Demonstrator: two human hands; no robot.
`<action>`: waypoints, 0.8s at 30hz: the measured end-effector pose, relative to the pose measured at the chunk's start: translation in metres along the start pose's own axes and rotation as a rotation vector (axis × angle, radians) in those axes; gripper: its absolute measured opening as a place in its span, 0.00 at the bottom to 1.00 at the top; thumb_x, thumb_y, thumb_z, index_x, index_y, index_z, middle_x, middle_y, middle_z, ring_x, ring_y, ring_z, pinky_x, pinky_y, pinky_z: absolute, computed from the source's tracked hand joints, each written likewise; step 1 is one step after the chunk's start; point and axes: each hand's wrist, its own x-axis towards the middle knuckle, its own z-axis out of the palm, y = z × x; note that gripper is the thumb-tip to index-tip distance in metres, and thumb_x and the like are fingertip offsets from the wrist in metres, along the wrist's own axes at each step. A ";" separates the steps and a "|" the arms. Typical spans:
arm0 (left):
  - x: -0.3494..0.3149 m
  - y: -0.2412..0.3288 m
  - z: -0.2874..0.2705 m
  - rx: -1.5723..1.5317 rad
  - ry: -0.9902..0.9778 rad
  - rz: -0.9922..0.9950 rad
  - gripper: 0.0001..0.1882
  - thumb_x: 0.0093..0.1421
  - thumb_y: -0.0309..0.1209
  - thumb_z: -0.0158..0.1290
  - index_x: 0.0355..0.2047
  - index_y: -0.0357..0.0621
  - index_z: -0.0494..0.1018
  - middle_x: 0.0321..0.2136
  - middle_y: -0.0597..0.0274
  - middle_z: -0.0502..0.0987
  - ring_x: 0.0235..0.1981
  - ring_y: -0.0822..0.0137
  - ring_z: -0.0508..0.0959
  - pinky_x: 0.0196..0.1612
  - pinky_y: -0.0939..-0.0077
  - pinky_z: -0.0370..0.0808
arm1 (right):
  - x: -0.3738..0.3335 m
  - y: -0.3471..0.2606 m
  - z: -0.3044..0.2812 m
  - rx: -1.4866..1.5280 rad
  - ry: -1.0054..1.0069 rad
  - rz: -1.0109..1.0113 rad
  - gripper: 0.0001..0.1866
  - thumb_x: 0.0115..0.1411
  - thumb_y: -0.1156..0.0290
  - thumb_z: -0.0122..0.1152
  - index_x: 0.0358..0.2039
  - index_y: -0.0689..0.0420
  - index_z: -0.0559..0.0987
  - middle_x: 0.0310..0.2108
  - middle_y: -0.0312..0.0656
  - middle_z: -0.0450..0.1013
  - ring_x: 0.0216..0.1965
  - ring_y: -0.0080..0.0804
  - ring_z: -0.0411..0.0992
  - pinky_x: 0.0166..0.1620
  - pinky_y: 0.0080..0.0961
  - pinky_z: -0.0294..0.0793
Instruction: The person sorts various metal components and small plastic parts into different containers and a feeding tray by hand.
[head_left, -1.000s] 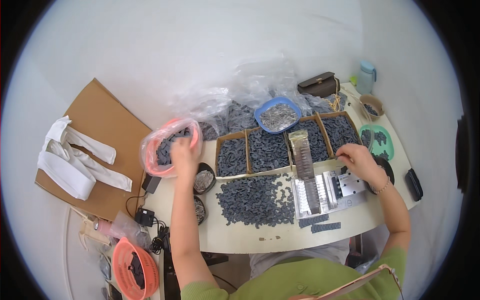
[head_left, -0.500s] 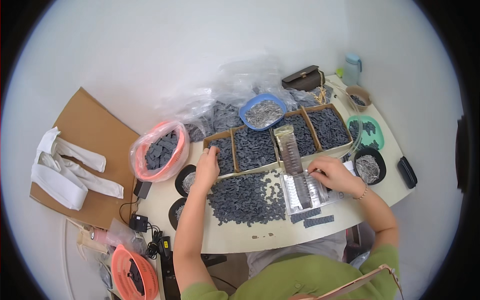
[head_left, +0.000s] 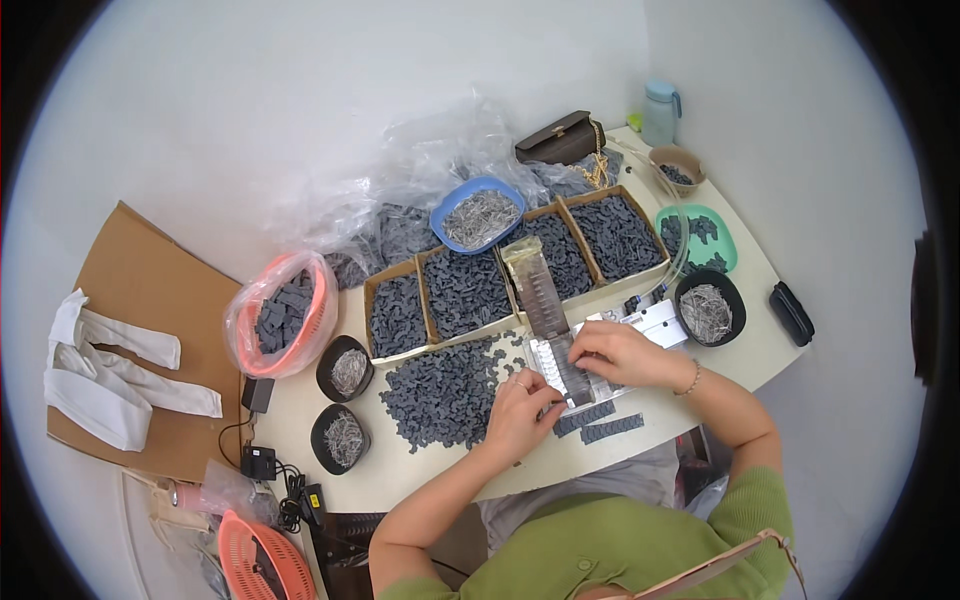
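Observation:
My left hand [head_left: 520,415] is at the near left corner of a metal jig [head_left: 545,360], fingers pinched together; whatever is between them is too small to make out. My right hand [head_left: 625,355] bends over the jig's right half with its fingertips closed on or against it, and they hide what they hold. From the jig a clear ribbed chute [head_left: 538,288] slopes back over the box of parts. Left of the jig spreads a heap of small dark grey parts [head_left: 435,395]. Dark toothed strips [head_left: 612,428] lie just in front of the jig.
A divided cardboard box [head_left: 400,352] of grey parts stands behind. Metal pins fill a blue bowl [head_left: 437,232] and black bowls [head_left: 322,440] [head_left: 738,310] at both sides. A green tray [head_left: 725,245], an orange basket [head_left: 318,318], a bottle [head_left: 660,118] and a black case [head_left: 792,314] stand around.
My left hand has moved from the cardboard box's left compartment, right and nearer, to the jig. My right hand stays at the jig. The whole view has shifted slightly.

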 end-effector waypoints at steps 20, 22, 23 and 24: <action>0.073 -0.083 -0.085 0.331 0.016 0.038 0.06 0.47 0.24 0.61 0.27 0.41 0.78 0.29 0.57 0.73 0.36 0.54 0.73 0.40 0.63 0.71 | -0.027 -0.021 0.032 -0.715 0.013 -0.521 0.20 0.50 0.72 0.54 0.44 0.66 0.76 0.42 0.43 0.73 0.47 0.34 0.71 0.47 0.26 0.70; 0.081 -0.087 -0.089 0.357 -0.088 0.055 0.07 0.46 0.24 0.62 0.28 0.41 0.78 0.29 0.57 0.73 0.36 0.54 0.73 0.40 0.62 0.71 | -0.027 -0.021 0.033 -0.795 0.002 -0.561 0.20 0.51 0.72 0.54 0.45 0.67 0.75 0.43 0.44 0.73 0.49 0.34 0.70 0.47 0.26 0.70; 0.084 -0.087 -0.090 0.367 -0.123 0.044 0.08 0.45 0.25 0.63 0.27 0.40 0.77 0.29 0.57 0.73 0.37 0.53 0.72 0.41 0.61 0.70 | -0.027 -0.020 0.032 -0.761 -0.026 -0.543 0.20 0.50 0.72 0.54 0.45 0.65 0.75 0.43 0.43 0.73 0.48 0.35 0.70 0.47 0.27 0.70; 0.086 -0.088 -0.091 0.361 -0.104 0.050 0.08 0.45 0.24 0.63 0.27 0.40 0.76 0.29 0.57 0.73 0.36 0.54 0.73 0.40 0.62 0.71 | -0.027 -0.019 0.031 -0.725 -0.051 -0.526 0.20 0.50 0.72 0.55 0.45 0.64 0.75 0.44 0.43 0.73 0.47 0.35 0.71 0.47 0.28 0.71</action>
